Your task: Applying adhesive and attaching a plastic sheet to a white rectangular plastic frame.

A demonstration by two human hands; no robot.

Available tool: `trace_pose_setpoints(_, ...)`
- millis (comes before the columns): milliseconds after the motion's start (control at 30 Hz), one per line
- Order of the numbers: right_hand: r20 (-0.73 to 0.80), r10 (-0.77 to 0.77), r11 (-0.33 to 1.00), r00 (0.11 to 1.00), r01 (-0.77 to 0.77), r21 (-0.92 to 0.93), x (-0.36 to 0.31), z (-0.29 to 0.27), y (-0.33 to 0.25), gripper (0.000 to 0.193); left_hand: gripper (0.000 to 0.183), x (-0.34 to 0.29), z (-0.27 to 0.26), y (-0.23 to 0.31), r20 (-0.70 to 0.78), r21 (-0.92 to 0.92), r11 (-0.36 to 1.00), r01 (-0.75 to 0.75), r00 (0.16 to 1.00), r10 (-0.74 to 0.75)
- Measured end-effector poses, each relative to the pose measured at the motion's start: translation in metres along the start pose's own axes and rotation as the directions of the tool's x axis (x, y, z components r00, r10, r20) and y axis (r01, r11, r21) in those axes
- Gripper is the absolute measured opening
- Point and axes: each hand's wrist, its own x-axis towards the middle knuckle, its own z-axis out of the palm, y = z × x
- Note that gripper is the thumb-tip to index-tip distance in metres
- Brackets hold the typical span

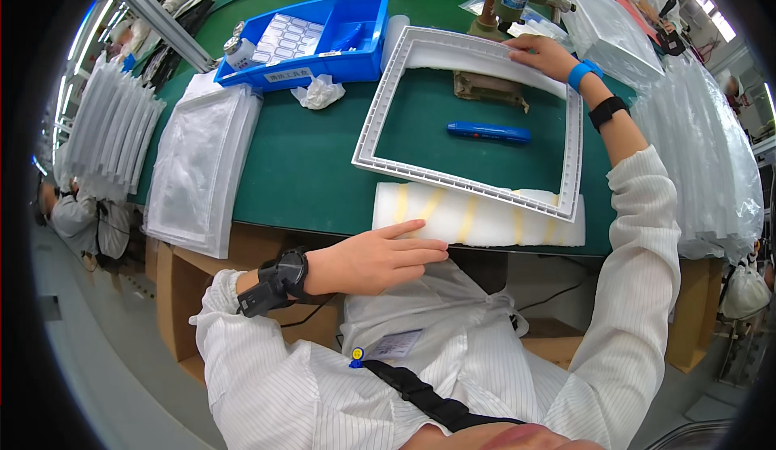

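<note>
Steadying the white frame (469, 188) seems wise: right hand (546, 56) holds its one-o'clock edge; left hand (376, 261), grip empty, fingers outstretched, could brace six o'clock.

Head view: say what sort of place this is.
Probably a factory assembly or packing workshop: a green-topped workbench with a white rectangular frame on it, and a stack of plastic-wrapped items at the left.
</note>
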Motion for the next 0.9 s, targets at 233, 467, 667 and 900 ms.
trace_pose_setpoints(233, 0.060, -0.065, 0.998, 0.996, 0.066, -0.004, 0.008, 0.009, 0.002, 0.042, 0.009, -0.004, 0.003, -0.005, 0.011, -0.014, 1.000, -0.025, 1.000, 0.025)
trace_pose_setpoints(467, 0.013, -0.040, 0.998, 0.999, 0.041, -0.038, 0.002, 0.012, 0.002, 0.036, 0.010, 0.003, -0.008, -0.003, -0.060, -0.134, 0.991, 0.007, 0.998, -0.016)
trace_pose_setpoints(667, -0.135, -0.003, 0.995, 0.991, -0.010, -0.100, -0.019, -0.008, 0.019, 0.036, 0.017, 0.040, -0.069, -0.038, -0.228, -0.474, 0.861, 0.185, 0.919, -0.323)
trace_pose_setpoints(900, -0.508, 0.091, 0.969, 0.857, -0.193, -0.152, -0.015, -0.138, 0.081, 0.032, 0.024, 0.139, -0.080, -0.220, -0.519, -0.274, 0.882, 0.384, 0.713, -0.472)
